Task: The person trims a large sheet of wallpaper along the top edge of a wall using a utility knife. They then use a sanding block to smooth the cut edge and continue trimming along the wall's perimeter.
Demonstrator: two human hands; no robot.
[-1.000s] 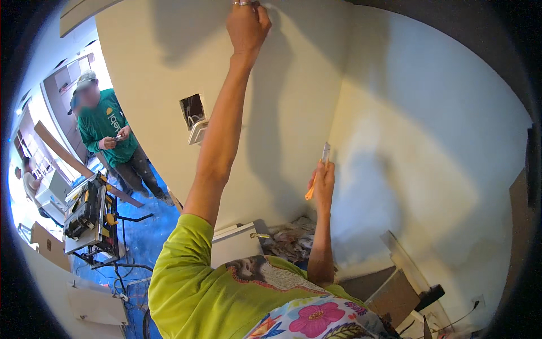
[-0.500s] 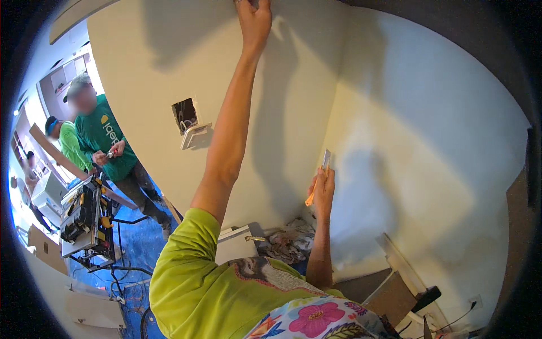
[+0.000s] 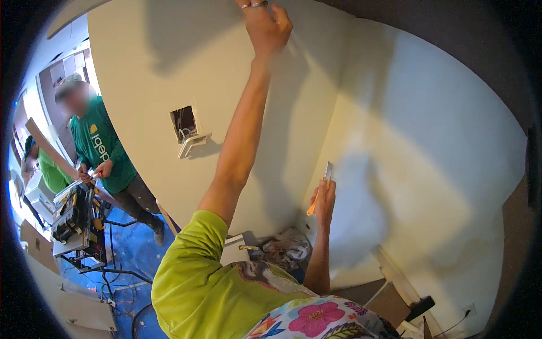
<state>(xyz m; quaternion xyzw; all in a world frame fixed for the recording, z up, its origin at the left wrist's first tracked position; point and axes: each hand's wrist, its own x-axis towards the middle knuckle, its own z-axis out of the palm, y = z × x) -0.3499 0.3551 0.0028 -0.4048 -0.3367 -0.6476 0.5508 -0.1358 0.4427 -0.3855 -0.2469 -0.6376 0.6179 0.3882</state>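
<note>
My left arm reaches high up in front of the cream wall (image 3: 209, 73). At the top edge of the picture my left hand (image 3: 267, 31), with rings on it, shows its thumb apart from the other fingers. The fingertips run out of view, and nothing shows in this hand. Lower, near the corner where two walls meet, my right hand (image 3: 324, 206) is closed around a utility knife (image 3: 312, 208) with an orange handle. Its silver blade points up, and the wall lies behind it.
An outlet hole (image 3: 183, 123) with a hanging cover plate (image 3: 193, 146) opens in the wall. Crumpled cloth (image 3: 287, 248) lies in the corner. At left, a person in a green shirt (image 3: 104, 147) stands beside a saw table (image 3: 76, 226), on blue floor covering (image 3: 135, 237).
My left hand has come lower and right, so more of it shows. My right hand with the utility knife sits slightly lower. The person in green has shifted left and lowered their hands.
</note>
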